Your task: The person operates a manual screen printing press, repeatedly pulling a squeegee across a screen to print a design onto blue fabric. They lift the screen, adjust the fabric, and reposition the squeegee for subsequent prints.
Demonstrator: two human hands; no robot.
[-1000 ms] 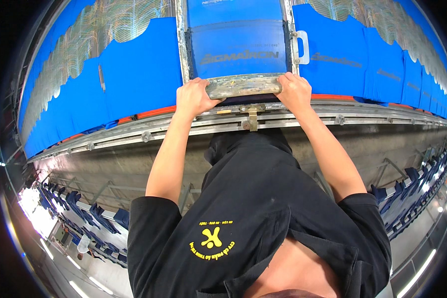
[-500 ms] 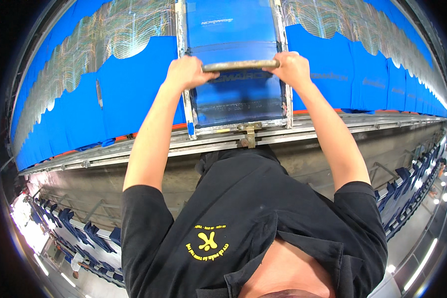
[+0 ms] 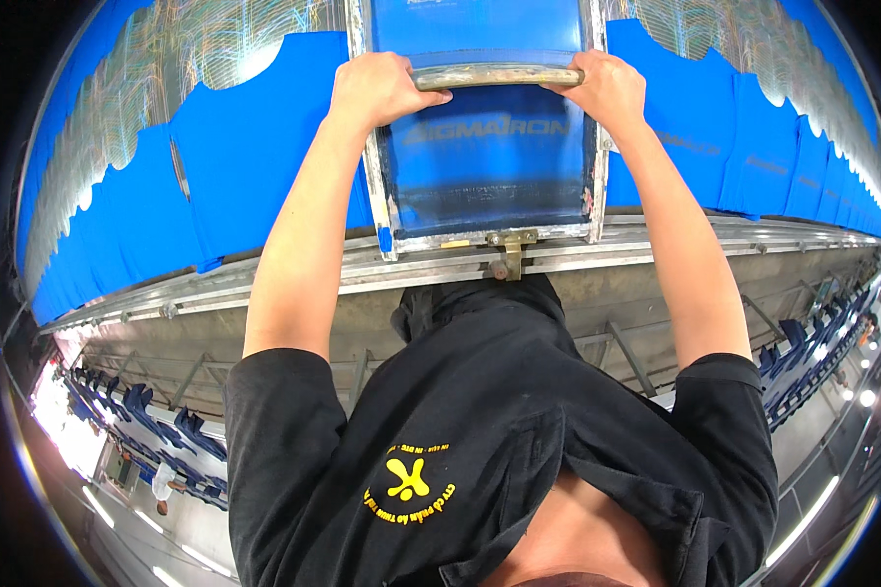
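Both my hands are closed around the ends of a squeegee (image 3: 499, 76), a wide tool with a worn, pale bar. My left hand (image 3: 377, 90) grips its left end, and my right hand (image 3: 609, 93) its right end. The squeegee spans a printing screen (image 3: 494, 201), whose mesh looks blue with dark lettering and a dark smear near its close end. Worn metal side bars form the screen's frame (image 3: 370, 191). The frame lies over blue fabric. The squeegee's lower edge is hard to make out.
Blue cut fabric pieces (image 3: 255, 166) lie on a long table at both sides of the screen. A metal rail (image 3: 294, 293) runs along the near edge, where a brass-coloured bracket (image 3: 513, 256) meets the frame. Rows of dark garments (image 3: 132, 401) and a person (image 3: 164, 481) appear at lower left.
The squeegee and both hands have moved away from me, toward the far part of the screen. My grip stays the same. The whole view has shifted slightly.
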